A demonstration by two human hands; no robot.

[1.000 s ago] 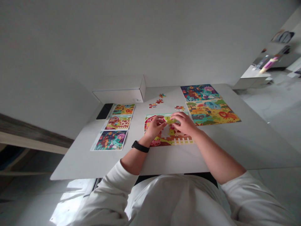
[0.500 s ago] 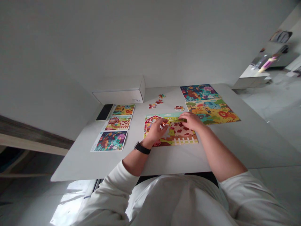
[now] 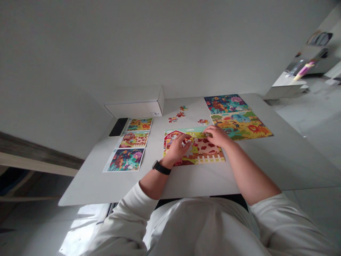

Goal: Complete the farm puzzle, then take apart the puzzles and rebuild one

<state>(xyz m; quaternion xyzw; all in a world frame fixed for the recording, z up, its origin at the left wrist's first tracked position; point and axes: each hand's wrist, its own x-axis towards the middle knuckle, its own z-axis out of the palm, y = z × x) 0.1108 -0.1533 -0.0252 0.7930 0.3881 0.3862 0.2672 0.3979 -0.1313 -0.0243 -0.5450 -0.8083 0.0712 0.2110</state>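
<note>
A white table stands against a grey wall, and a white cardboard box sits at its far edge, left of centre. At the right lies a safari picture with a lion and an elephant; a dark-blue animal picture lies just beyond it. The farm jigsaw puzzle lies flat at the middle of the table, in front of the person, its red barn on the left, its spotted cow on the right, and a pale gap between them.

Three small picture sheets lie in a column at the left: safari sheet farthest, farm sheet between, dark-blue sheet nearest.

The left hand is over the barn side, fingers bent, with a narrow space between thumb and forefinger. The right hand rests its bent fingers at the puzzle's upper right, above the cow; whether they grip anything cannot be told.

A black smartphone lies beside the safari sheet. A black wristwatch circles the left wrist. Loose jigsaw pieces lie beyond the puzzle.
</note>
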